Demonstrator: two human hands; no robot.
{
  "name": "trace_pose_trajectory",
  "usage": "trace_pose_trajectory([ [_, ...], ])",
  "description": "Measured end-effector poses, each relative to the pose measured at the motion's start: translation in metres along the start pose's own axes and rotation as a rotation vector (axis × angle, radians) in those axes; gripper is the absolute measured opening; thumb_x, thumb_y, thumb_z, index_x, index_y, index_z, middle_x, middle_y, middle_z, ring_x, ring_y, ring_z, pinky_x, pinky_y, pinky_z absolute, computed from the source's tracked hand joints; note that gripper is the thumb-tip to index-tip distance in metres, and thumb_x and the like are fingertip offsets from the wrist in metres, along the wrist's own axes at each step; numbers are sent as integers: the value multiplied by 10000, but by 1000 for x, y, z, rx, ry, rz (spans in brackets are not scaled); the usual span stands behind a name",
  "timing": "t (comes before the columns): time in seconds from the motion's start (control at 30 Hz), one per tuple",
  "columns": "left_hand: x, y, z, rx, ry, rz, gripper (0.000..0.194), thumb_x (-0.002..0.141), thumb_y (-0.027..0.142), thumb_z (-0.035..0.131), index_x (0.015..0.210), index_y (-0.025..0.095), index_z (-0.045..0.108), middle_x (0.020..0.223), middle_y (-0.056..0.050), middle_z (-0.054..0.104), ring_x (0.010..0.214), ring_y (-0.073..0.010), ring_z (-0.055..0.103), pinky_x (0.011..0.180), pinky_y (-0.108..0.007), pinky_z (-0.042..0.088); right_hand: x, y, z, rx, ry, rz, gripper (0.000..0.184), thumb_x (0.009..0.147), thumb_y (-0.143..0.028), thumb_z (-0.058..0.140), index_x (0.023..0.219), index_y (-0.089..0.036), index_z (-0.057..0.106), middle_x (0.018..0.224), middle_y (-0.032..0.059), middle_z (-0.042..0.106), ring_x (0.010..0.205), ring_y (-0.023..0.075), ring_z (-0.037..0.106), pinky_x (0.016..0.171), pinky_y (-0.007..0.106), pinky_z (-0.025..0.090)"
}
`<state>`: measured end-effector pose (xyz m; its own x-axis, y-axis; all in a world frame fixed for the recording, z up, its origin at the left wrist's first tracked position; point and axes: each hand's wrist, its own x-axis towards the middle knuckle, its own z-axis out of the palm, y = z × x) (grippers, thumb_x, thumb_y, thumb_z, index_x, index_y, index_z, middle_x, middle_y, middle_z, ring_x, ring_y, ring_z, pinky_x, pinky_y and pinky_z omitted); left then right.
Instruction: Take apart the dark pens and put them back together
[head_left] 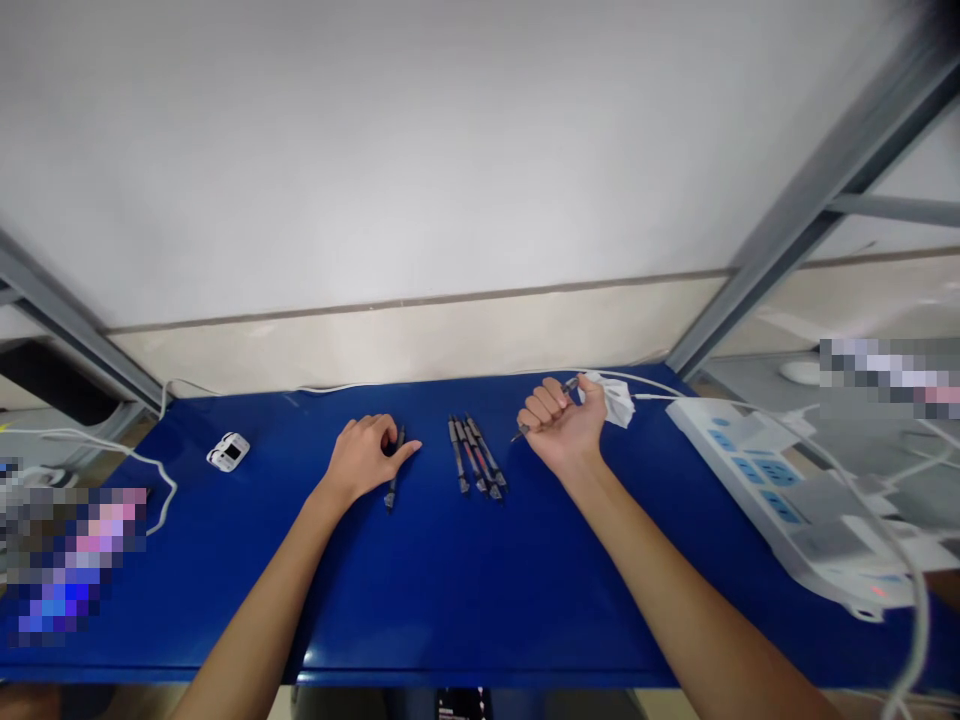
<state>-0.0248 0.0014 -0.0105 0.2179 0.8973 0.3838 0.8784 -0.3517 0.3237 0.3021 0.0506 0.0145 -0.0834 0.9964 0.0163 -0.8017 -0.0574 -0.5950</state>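
My left hand point(365, 455) rests on the blue tabletop point(450, 580) with fingers curled over a dark pen point(393, 482) that lies beneath it and sticks out toward me. My right hand point(561, 420) is closed in a fist, palm up, around another dark pen point(519, 434) whose tip shows at the left of the fist. A crumpled white tissue point(611, 398) sits just right of that hand, touching the thumb side. Between my hands lies a row of several dark pens point(475, 456), side by side.
A small white device point(228, 452) lies at the left with a white cable point(120, 452) nearby. A long white power strip point(780, 490) with cables runs along the right. Grey metal frame struts point(810, 200) rise at both sides; a white wall stands behind.
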Motion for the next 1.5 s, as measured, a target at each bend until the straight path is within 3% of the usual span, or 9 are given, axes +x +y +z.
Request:
trace_pose_trajectory([
  [0.23, 0, 3, -4, -113, 34, -63, 328, 926, 411, 686, 672, 234, 578, 676, -9, 643, 678, -209, 577, 734, -353, 378, -2, 2, 0, -20, -17, 4, 511, 953, -579, 497, 637, -251, 265, 512, -67, 208, 446, 118, 148, 403, 291, 247],
  [0.5, 7, 12, -9, -913, 115, -252, 411, 973, 589, 623, 831, 208, 688, 700, 1, 569, 642, -148, 472, 633, -297, 355, 0, 1, 4, 23, -38, 26, 536, 991, -611, 501, 648, -250, 300, 539, -72, 199, 452, 114, 163, 385, 264, 267],
  [0.6, 8, 17, -7, -1157, 126, -286, 396, 972, 589, 631, 952, 205, 728, 764, -27, 619, 671, -153, 502, 639, -295, 388, 3, 2, 6, 20, -67, 39, 485, 976, -467, 614, 650, -249, 329, 537, -78, 197, 440, 112, 192, 376, 249, 290],
  [0.8, 9, 23, -8, -1386, 102, -277, 391, 956, 560, 677, 1089, 195, 726, 856, -57, 630, 736, -155, 554, 652, -292, 443, 10, 13, 7, 63, 33, 69, 242, 961, -439, 577, 827, -238, 577, 755, 18, 571, 685, 170, 601, 637, 333, 577],
  [0.97, 10, 19, -8, -1446, 134, -290, 343, 971, 522, 671, 1063, 195, 720, 869, -49, 605, 746, -145, 559, 664, -290, 453, 9, 16, 10, -88, 13, 56, 232, 931, -465, 691, 982, -239, 690, 650, -42, 509, 560, 141, 525, 615, 317, 556],
  [1.03, 10, 17, -6, -1440, 147, -303, 337, 967, 520, 675, 1055, 197, 718, 863, -46, 604, 744, -146, 561, 668, -293, 461, 8, 17, 13, -146, 8, 37, 210, 885, -410, 772, 961, -226, 704, 718, -20, 617, 586, 129, 560, 623, 302, 553],
  [1.2, 10, 14, -2, -1436, 163, -328, 330, 963, 520, 678, 1008, 195, 711, 857, -43, 609, 751, -147, 572, 672, -292, 470, 0, 24, 21, -436, -50, -97, 409, 787, -315, 879, 1141, -239, 689, 1062, 59, 765, 795, 184, 725, 690, 314, 572],
  [1.33, 10, 11, 1, -1429, 166, -354, 336, 954, 521, 689, 1001, 189, 712, 856, -45, 626, 751, -146, 587, 676, -292, 480, -6, 26, 19, -975, -181, -276, 611, 908, -319, 716, 1485, -329, 513, 917, -11, 693, 697, 197, 738, 663, 324, 543],
  [1.5, 11, 7, 3, -1446, 169, -403, 357, 942, 525, 705, 1003, 174, 725, 802, -40, 625, 725, -137, 584, 651, -271, 466, -6, 23, 10, -1833, -179, -443, 519, 923, -218, 574, 1436, -293, 599, 683, -1, 634, 645, 237, 664, 654, 335, 418],
])
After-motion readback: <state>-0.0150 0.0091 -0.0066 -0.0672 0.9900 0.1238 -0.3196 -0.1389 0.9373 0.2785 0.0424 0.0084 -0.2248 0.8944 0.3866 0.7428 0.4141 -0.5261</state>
